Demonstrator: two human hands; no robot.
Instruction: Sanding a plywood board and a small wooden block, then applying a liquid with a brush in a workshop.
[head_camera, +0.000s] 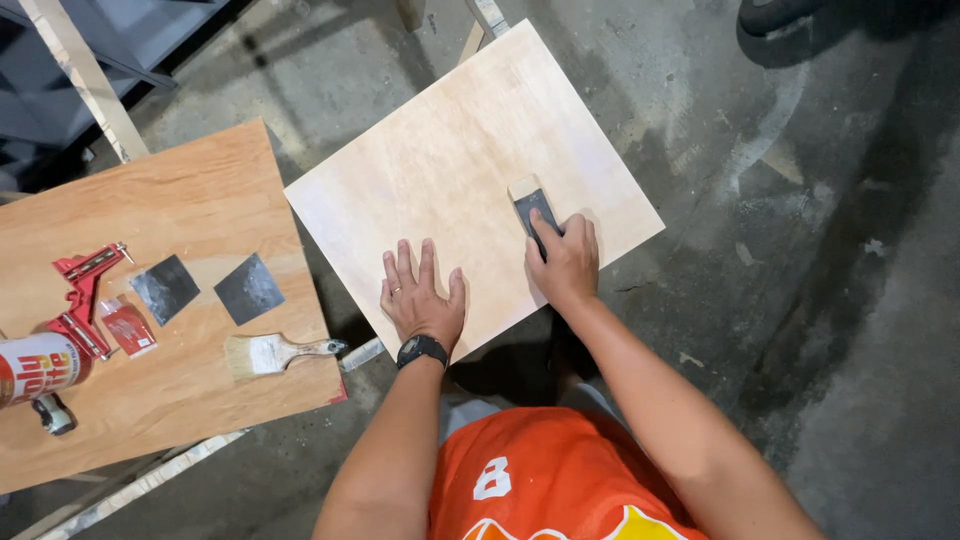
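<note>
Right hand (565, 262) grip pinching sanding block (531, 205) on pale board (450, 160); left hand (421, 297) spread flat.

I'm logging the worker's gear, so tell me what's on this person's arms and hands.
Both arms are bare, with no sleeves and no gloves. The left hand has a ring on one finger, and a black wristwatch sits on that wrist. The right hand and its wrist show nothing worn.
</note>
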